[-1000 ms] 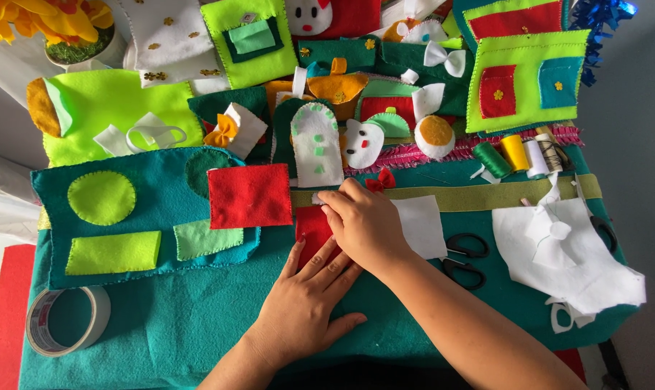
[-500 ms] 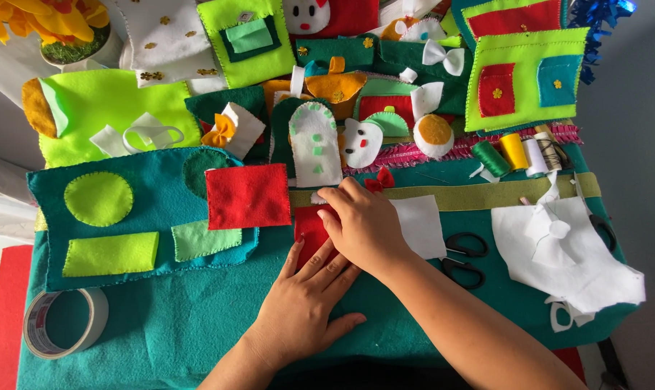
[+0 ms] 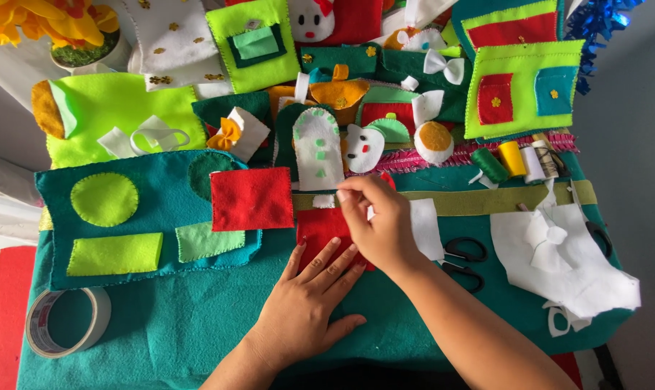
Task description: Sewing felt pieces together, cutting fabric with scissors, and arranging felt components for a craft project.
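Note:
A small red felt piece (image 3: 320, 227) lies on the teal felt cloth (image 3: 183, 325), half hidden under both hands. My left hand (image 3: 306, 307) rests flat on its lower edge with the fingers spread, pressing it down. My right hand (image 3: 378, 224) lies over its right side, thumb and fingertips pinched together at its upper edge. Whether something thin sits in that pinch is too small to tell. A white felt piece (image 3: 427, 227) shows from under my right hand.
A larger red felt square (image 3: 252, 198) lies on a teal panel with green shapes (image 3: 118, 217). Black scissors (image 3: 465, 260) and white felt scraps (image 3: 558, 267) are at the right, thread spools (image 3: 515, 160) behind them, a tape roll (image 3: 64, 321) at the lower left. Several felt crafts fill the back.
My right hand's pinched fingertips have crept a little up and to the left along the red felt piece. My left hand has stayed where it was.

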